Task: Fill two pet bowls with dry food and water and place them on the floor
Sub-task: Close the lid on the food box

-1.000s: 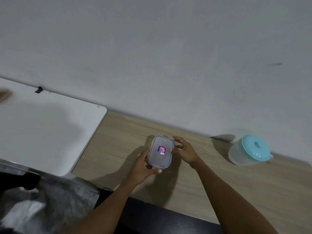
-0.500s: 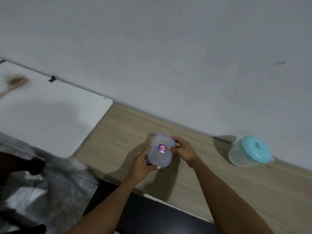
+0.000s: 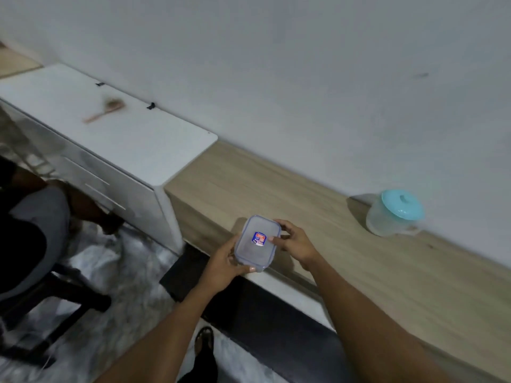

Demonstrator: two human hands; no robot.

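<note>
A small clear rectangular container (image 3: 257, 240) with a blue-rimmed lid and a red-and-blue sticker is lifted over the front edge of the wooden counter (image 3: 359, 269). My left hand (image 3: 225, 265) grips its near left side, thumb along the bottom edge. My right hand (image 3: 294, 241) holds its right side, fingertips on the lid edge. A clear plastic pitcher (image 3: 392, 214) with a turquoise lid stands against the wall at the right. No pet bowls are in view.
A white cabinet (image 3: 132, 145) adjoins the counter on the left, with a pink brush (image 3: 106, 110) lying on top. Another person sits on a dark chair (image 3: 41, 294) at the far left. Marbled floor and my foot (image 3: 203, 341) show below.
The container has come off the counter surface toward me, both hands still on it. The view has swung left and down, bringing the cabinet front, brush and floor into sight.
</note>
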